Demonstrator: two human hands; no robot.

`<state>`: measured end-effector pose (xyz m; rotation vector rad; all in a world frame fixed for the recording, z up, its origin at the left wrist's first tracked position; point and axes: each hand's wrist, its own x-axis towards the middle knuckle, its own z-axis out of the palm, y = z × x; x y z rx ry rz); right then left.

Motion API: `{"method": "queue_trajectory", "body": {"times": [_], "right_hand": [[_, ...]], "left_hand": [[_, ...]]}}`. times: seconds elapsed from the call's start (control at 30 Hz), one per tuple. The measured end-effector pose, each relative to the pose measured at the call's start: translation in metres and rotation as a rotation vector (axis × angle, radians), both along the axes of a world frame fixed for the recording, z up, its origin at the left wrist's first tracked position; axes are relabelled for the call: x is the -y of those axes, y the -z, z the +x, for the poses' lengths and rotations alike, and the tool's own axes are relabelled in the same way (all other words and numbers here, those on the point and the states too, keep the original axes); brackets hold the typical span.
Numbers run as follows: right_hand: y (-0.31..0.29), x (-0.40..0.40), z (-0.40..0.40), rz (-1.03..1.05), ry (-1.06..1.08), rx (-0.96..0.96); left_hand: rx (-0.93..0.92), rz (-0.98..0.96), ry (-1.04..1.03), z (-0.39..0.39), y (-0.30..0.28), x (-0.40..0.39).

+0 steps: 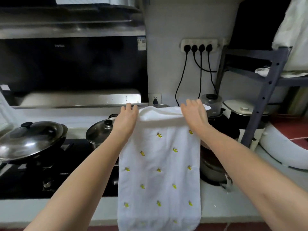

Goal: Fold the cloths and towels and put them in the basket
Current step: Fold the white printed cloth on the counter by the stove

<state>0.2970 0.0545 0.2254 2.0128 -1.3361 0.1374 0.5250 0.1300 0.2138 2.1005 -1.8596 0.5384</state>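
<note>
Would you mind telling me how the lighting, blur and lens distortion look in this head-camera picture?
Head view: the white towel is brightly lit and fairly sharp, its banana prints readable; the range hood is dark, with soft, smeared edges; the wok lid shows glare streaks; wide-angle bending curves the countertop and stretches both forearms at the frame's edges.

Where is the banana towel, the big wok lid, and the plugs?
towel [159,172], head view, middle of the hanging cloth
wok lid [31,139], head view, shiny dome
plugs [197,48], head view, second plug's body

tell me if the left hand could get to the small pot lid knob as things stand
Probably yes, once free: the left hand grips the towel, and the pot lid knob sits uncovered just beside it.
</note>
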Motion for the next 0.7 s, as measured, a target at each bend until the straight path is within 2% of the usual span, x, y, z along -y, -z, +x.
{"method": "queue_trajectory", "body": {"times": [0.27, 0.43, 0.53, 0.6, 0.67, 0.7], "right_hand": [[0.002, 0.147, 0.034, 0.001, -0.033, -0.037], [0.022, 0.188, 0.043, 0.041, -0.089, 0.057], [0.045, 0.185, 0.035, 0.073, -0.171, 0.110], [0.066, 0.173, 0.026, 0.298, -0.250, 0.230], [0.092, 0.152, 0.016, 0.611, -0.231, 0.245], [0.103, 0.138, 0.011, 0.689, -0.228, 0.240]], "left_hand": [[0.062, 0.060, -0.083, 0.026, -0.008, 0.131], [0.062, 0.140, -0.084, 0.040, 0.006, 0.168], [0.083, 0.241, 0.021, 0.049, 0.027, 0.167], [0.145, 0.316, 0.120, 0.054, 0.048, 0.157], [0.145, 0.366, 0.200, 0.057, 0.075, 0.139], [0.120, 0.391, 0.234, 0.057, 0.089, 0.128]]}}
